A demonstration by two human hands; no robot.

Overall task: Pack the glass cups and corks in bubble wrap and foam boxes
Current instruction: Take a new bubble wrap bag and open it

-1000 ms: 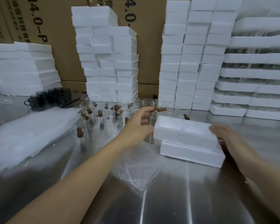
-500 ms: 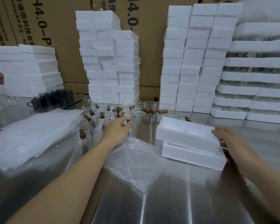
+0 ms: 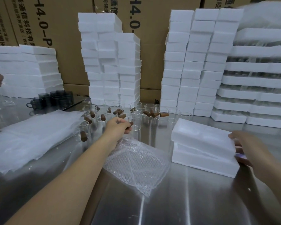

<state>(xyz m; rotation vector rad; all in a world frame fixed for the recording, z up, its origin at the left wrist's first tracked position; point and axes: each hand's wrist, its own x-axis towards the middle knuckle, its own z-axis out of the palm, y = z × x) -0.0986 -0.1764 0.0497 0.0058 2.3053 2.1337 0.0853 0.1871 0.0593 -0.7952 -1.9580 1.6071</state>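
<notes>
Because the steel table (image 3: 185, 205) is the work surface, stock is banked at its far side: foam stacks (image 3: 201, 62) against the cartons (image 3: 55, 21), presumably to keep the near area free for wrapping. One foam box (image 3: 201, 148), white and matte, lies right of centre in two halves, the upper skewed on the lower. The right hand (image 3: 245, 143) clamps its right end, thumb on top and fingers beneath, likely to lift the lid. Bubble wrap (image 3: 136, 164), clear and crumpled, lies between the arms, ready for a piece. Glass cups (image 3: 150, 108), clear straight-walled cylinders, stand clustered beyond it, with corks (image 3: 164, 114) scattered among them. The left hand (image 3: 118, 125) is curled round one brown cork (image 3: 131, 123), just above the wrap's far edge.
</notes>
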